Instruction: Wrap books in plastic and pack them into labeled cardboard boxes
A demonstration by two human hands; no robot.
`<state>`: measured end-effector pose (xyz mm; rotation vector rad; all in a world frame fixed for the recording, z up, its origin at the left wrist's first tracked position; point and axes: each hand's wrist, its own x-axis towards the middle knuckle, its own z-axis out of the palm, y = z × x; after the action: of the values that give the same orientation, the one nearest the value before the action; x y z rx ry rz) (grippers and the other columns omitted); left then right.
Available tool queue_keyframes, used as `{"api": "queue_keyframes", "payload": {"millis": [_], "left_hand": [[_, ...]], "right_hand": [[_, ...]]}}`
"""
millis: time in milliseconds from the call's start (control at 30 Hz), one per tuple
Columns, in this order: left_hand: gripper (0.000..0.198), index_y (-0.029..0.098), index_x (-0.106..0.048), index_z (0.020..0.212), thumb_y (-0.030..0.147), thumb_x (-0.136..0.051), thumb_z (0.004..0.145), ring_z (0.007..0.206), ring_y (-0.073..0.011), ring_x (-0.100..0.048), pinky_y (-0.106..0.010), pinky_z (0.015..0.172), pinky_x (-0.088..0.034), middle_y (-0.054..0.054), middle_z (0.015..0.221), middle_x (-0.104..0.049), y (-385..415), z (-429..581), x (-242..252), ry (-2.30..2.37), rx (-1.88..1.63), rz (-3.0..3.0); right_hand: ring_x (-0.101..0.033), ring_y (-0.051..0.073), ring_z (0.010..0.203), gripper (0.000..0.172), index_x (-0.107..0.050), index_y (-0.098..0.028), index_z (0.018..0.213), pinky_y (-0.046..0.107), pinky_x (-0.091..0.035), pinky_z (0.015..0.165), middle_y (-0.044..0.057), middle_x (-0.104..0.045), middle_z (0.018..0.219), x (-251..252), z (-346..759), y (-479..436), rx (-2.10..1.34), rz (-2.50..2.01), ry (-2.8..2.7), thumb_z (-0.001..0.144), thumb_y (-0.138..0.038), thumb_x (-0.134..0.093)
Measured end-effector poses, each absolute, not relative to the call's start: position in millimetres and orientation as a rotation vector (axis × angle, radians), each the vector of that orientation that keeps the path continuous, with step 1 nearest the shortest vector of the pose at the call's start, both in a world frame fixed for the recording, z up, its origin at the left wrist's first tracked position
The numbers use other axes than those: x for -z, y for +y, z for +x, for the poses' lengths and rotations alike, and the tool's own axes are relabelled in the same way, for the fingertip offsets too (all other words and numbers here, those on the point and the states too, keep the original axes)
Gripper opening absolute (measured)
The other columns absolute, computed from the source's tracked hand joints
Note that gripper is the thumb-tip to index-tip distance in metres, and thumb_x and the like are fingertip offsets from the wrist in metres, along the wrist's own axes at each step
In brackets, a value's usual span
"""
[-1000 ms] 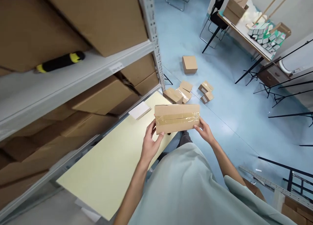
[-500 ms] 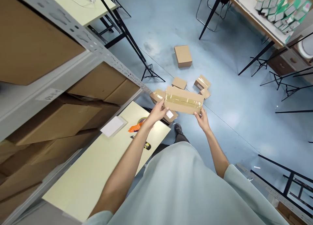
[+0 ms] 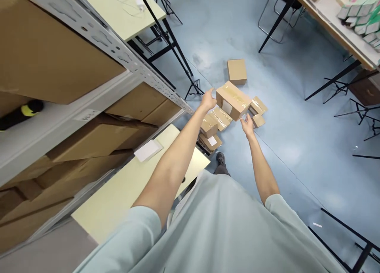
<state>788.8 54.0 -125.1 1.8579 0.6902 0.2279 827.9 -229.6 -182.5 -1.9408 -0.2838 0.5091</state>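
Note:
A taped cardboard box [image 3: 242, 104] with a white label on its near side is tilted over the cardboard boxes on the floor. My left hand [image 3: 208, 100] is at its left end, fingers spread, with a slim gap to the cardboard. Close to the lower right corner, my right hand [image 3: 247, 126] has its fingers apart; whether a fingertip still touches is hard to see. Below lie a taped box [image 3: 209, 125], a flatter taped box [image 3: 223, 121] and a labelled box [image 3: 207, 143]. Two small boxes [image 3: 259, 121] lie to the right.
A square cardboard box [image 3: 236, 70] sits farther off on the blue floor. On my left are a metal shelf [image 3: 130, 77] full of cartons and a pale yellow table [image 3: 107, 209] with a white pad [image 3: 147, 150]. A table [image 3: 329, 21] with boxes stands at the upper right.
The box has gone from level between both gripping hands to tilted, turned and farther away. Both hands reached forward and their fingers came apart. My left arm now covers the tools on the table.

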Motion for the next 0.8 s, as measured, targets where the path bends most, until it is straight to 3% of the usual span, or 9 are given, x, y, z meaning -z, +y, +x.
{"api": "queue_keyframes", "payload": {"millis": [167, 367, 433, 567, 800], "left_hand": [[0.052, 0.016, -0.077, 0.14, 0.014, -0.07, 0.089, 0.126, -0.0331, -0.078, -0.053, 0.12, -0.06, -0.018, 0.145, -0.08, 33.2, 685.2, 135.4, 0.79, -0.17, 1.78], [0.024, 0.021, -0.081, 0.109, 0.039, -0.072, 0.095, 0.113, -0.0292, -0.081, -0.049, 0.112, -0.065, -0.014, 0.122, -0.085, -16.2, 503.9, 143.6, 0.975, -0.315, 1.613], [0.028, 0.022, -0.079, 0.099, 0.049, -0.074, 0.093, 0.105, -0.0289, -0.082, -0.05, 0.107, -0.067, -0.013, 0.113, -0.085, -34.3, 457.9, 139.7, 1.045, -0.37, 1.546], [0.037, 0.025, -0.076, 0.093, 0.061, -0.08, 0.089, 0.107, -0.0298, -0.082, -0.053, 0.114, -0.063, -0.011, 0.109, -0.086, -71.0, 384.1, 120.0, 1.223, -0.495, 1.439], [0.047, 0.025, -0.066, 0.081, 0.068, -0.08, 0.091, 0.1, -0.0248, -0.079, -0.044, 0.107, -0.063, -0.008, 0.1, -0.083, -116.8, 279.6, 73.0, 1.474, -0.816, 1.198]], "right_hand": [[-0.071, 0.041, 0.146, 0.077, -0.08, -0.013, 0.136, 0.063, -0.05, 0.131, 0.027, -0.076, 0.15, 186.9, 811.0, -227.8, -0.603, -1.891, -0.201, 0.087, -0.072, -0.078], [-0.079, 0.04, 0.132, 0.075, -0.082, -0.018, 0.119, 0.063, -0.055, 0.127, 0.025, -0.084, 0.135, 175.7, 756.2, -216.6, -0.734, -1.819, -0.341, 0.083, -0.083, -0.073], [-0.08, 0.04, 0.13, 0.073, -0.082, -0.021, 0.117, 0.063, -0.057, 0.124, 0.022, -0.086, 0.132, 168.4, 731.2, -200.5, -0.808, -1.776, -0.408, 0.083, -0.084, -0.074], [-0.082, 0.038, 0.128, 0.068, -0.082, -0.023, 0.119, 0.061, -0.06, 0.122, 0.018, -0.087, 0.128, 148.9, 671.1, -159.3, -1.027, -1.656, -0.598, 0.086, -0.082, -0.076], [-0.083, 0.037, 0.124, 0.066, -0.083, -0.023, 0.122, 0.057, -0.063, 0.117, 0.016, -0.088, 0.127, 109.5, 553.6, -105.6, -1.378, -1.5, -1.001, 0.091, -0.081, -0.076]]}}
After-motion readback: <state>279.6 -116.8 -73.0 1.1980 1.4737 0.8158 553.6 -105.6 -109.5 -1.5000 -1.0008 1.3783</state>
